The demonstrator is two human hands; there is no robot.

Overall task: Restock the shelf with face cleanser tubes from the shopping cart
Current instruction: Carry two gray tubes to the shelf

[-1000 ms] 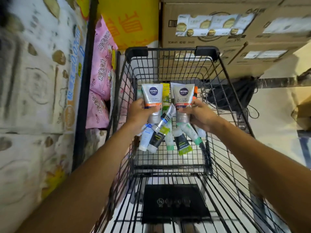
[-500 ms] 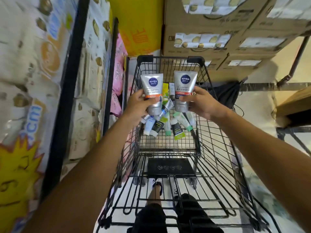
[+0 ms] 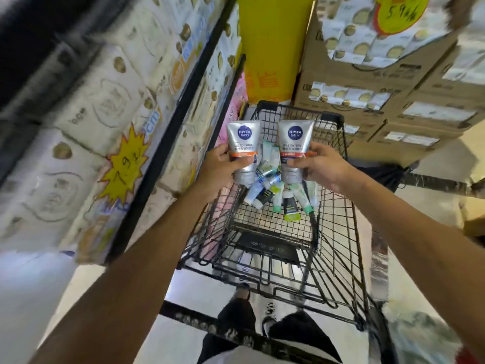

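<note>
Both silver tubes, the left tube (image 3: 243, 151) and the right tube (image 3: 295, 151), read "NIVEA MEN" and "OIL CONTROL". A yellow starburst tag (image 3: 126, 168) reads "7.9"; a round yellow tag (image 3: 400, 11) reads "5.9".

Two silver tubes (image 3: 244, 151) held up, one shopping cart (image 3: 338, 211).

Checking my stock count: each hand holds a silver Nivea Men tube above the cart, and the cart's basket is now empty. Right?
Not quite. The left hand and right hand each hold a silver tube, but the head view shows smaller tubes lying in the cart.
</note>
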